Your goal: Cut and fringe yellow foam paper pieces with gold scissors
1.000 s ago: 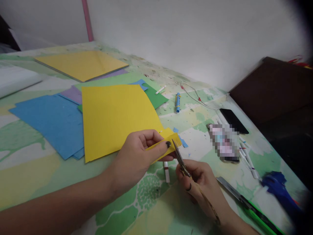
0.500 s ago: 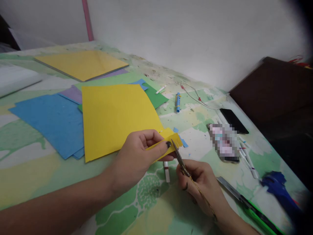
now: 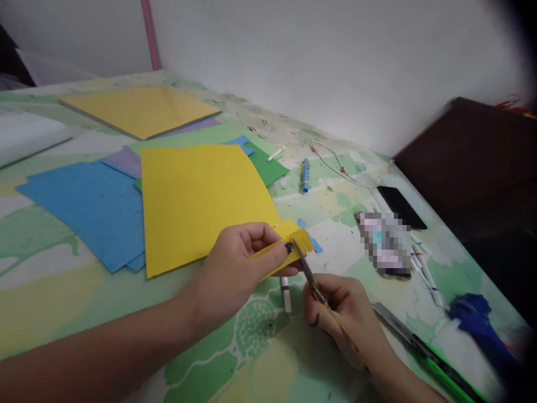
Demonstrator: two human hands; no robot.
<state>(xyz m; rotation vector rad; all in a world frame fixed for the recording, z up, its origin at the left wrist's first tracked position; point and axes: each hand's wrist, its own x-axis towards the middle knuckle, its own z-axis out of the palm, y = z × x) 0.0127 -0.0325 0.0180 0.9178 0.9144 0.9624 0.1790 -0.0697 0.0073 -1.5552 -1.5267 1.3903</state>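
Yellow strip (image 3: 302,237) sat pinched in closed left fingers (image 3: 272,257), scissors (image 3: 308,270) in curled right fingers (image 3: 331,284) — parallel, evenly spaced snips seemed wisest.

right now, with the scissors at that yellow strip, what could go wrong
The scissors sit close to the fingers of the left hand, so a slip might nick them. The yellow strip has slits at its end; one cut too deep could sever a piece. The green-handled cutter lies beside the right hand with its blade exposed, so that hand might brush it.
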